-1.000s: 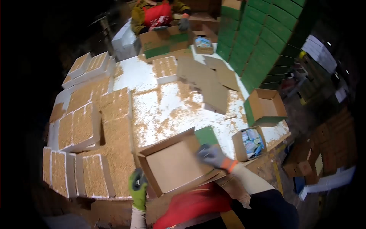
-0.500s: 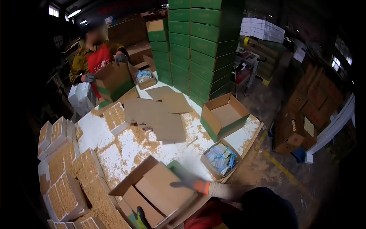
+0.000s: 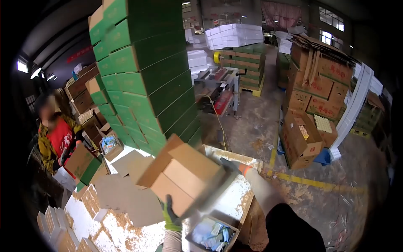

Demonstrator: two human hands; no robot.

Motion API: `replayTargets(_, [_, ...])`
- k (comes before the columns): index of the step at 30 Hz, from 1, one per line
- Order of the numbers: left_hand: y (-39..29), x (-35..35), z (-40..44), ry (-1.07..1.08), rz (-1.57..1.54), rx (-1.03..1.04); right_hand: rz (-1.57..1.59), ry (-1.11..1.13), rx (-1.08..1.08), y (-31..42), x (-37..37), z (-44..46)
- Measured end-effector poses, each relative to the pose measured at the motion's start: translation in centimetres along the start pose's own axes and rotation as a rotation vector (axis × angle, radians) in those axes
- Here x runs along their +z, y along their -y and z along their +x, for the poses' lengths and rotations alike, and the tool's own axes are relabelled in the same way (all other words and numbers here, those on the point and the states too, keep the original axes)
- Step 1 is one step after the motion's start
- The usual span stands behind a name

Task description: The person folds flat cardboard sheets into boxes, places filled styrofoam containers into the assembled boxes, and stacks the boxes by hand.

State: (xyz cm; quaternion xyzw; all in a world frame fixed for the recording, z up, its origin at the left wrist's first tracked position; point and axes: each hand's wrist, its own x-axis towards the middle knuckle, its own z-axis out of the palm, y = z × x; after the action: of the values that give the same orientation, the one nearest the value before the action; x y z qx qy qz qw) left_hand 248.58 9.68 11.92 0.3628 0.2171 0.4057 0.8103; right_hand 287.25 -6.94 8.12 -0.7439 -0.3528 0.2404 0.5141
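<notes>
An open-topped cardboard box (image 3: 180, 176), brown inside, is tilted above the table between my hands. My left hand (image 3: 171, 214), in a green and dark glove, grips its near edge, with the fingers over the inside. At its right side is my right hand (image 3: 234, 165), in a grey glove with an orange cuff; its fingers are pressed to the outer wall and partly blurred. Below the held box, a small carton (image 3: 212, 235) of blue and white packets stands close to my left hand. Flat cardboard sheets (image 3: 130, 197) lie left of the box.
Tall stacks of green boxes (image 3: 142, 84) rise behind the table (image 3: 241, 197). A person in a red apron (image 3: 61, 136) handles another box at the left. White trays of brown granules (image 3: 54, 227) stand front left. Brown cartons (image 3: 308, 138) stand on the floor at right.
The view has swung right. The box has gone from the table's near edge up and forward, carried by both hands. The second open box seen earlier is now hidden or cannot be made out.
</notes>
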Motion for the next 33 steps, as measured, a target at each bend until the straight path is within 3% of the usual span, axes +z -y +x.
replayTargets(2, [1.9,3.2,0.0,-0.017,0.316,0.032,-0.023,-0.005,0.023,-3.8,0.3,-0.6])
replayTargets(6, [3.9,2.6,2.1,-0.121,0.506,-0.022,-0.315,-0.240,0.003,-10.4,3.3,0.4])
replayTargets(7, [2.4,2.1,2.7,-0.064,1.175,-0.127,-0.366,-0.300,-0.009,-11.0,4.0,0.6])
replayTargets(8, [2.9,2.7,2.4,-0.071,1.189,-0.130,-0.352,-0.294,-0.006,-11.9,4.3,0.4])
replayTargets(9, [3.1,5.7,1.6,-0.151,0.721,-0.135,0.016,-0.186,-0.053,-11.9,4.5,0.6])
replayTargets(10, [3.6,7.5,1.1,-0.214,0.251,-0.137,0.152,-0.166,-0.028,-10.8,4.2,0.0])
replayTargets(12, [6.7,6.2,2.5,-0.261,0.369,-0.149,0.423,-0.140,0.028,-8.2,3.7,-1.3])
replayTargets(13, [7.1,5.7,2.7,-0.223,0.375,-0.141,0.902,-0.005,-0.074,-7.8,3.5,-1.6])
replayTargets(15, [7.6,3.2,3.0,-0.183,0.392,-0.126,1.316,0.019,0.014,-6.1,3.9,-2.0])
replayTargets(16, [7.9,0.9,3.5,-0.007,0.456,-0.123,1.243,-0.108,0.203,-4.8,4.0,-2.1])
replayTargets(18, [5.0,-1.4,1.7,0.034,-0.034,-0.499,1.231,-0.254,0.063,-3.2,4.3,-4.2])
replayTargets(20, [0.2,-3.6,-4.1,-0.272,0.144,-0.400,1.172,-0.514,-0.210,-0.9,4.3,-5.0])
replayTargets(21, [-1.0,-8.1,-7.7,-0.339,0.497,-0.084,1.137,-0.627,-0.331,0.1,5.1,-5.5])
replayTargets(23, [-6.5,-9.9,-14.8,-0.447,1.058,0.231,0.527,-0.773,-0.249,13.2,7.5,-13.9])
replayTargets(25, [-11.8,-10.2,-21.2,-0.376,1.431,0.347,0.203,-0.304,-0.253,17.4,13.3,-24.4])
replayTargets(26, [-14.2,-10.2,-24.2,-0.319,1.539,0.371,0.509,0.059,-0.176,12.2,17.9,-27.5])
replayTargets(27, [-16.3,-10.2,-26.8,-0.270,1.616,0.381,-0.081,0.297,-0.618,19.5,18.3,-31.2])
replayTargets(28, [-18.1,-10.2,-29.4,-0.224,1.685,0.385,-0.405,0.423,-0.400,19.7,21.6,-34.6])
replayTargets(29, [-19.7,-10.6,-31.8,-0.192,1.745,0.386,-0.477,0.336,-0.323,16.5,25.3,-37.3])
replayTargets(30, [-21.1,-11.0,-34.1,-0.167,1.798,0.390,-0.850,0.271,-0.382,16.6,26.9,-39.6])
replayTargets(32, [-23.1,-11.9,-38.0,-0.122,1.874,0.402,-1.029,0.400,-0.352,14.5,31.3,-42.0])
replayTargets(33, [-24.0,-12.3,-39.7,-0.098,1.912,0.406,-0.868,0.440,-0.064,15.6,32.6,-43.2])
